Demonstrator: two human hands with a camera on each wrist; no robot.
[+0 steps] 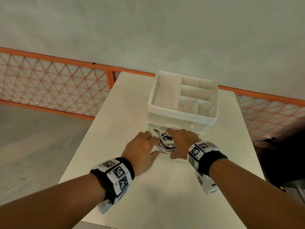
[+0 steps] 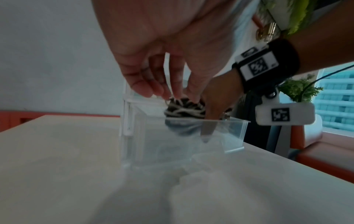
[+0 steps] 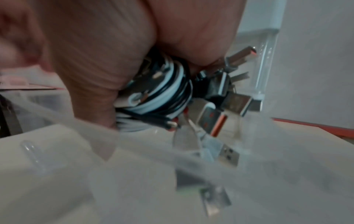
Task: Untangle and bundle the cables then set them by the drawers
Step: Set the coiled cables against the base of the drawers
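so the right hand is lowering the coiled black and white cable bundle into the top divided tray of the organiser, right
Not quite. The right hand grips the cable bundle over the clear pulled-out drawer at the organiser's base, not the top divided tray, which sits above it. The head view shows this; the left wrist view shows the bundle at the drawer's rim.

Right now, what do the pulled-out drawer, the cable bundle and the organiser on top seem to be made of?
Drawer: looks like clear glossy plastic, since the table shows through its walls.
Cable bundle: black and white cords, probably rubbery plastic jackets; its plugs shine like bare metal.
Organiser: opaque white, matte, likely plastic; its thick moulded rim suggests so.
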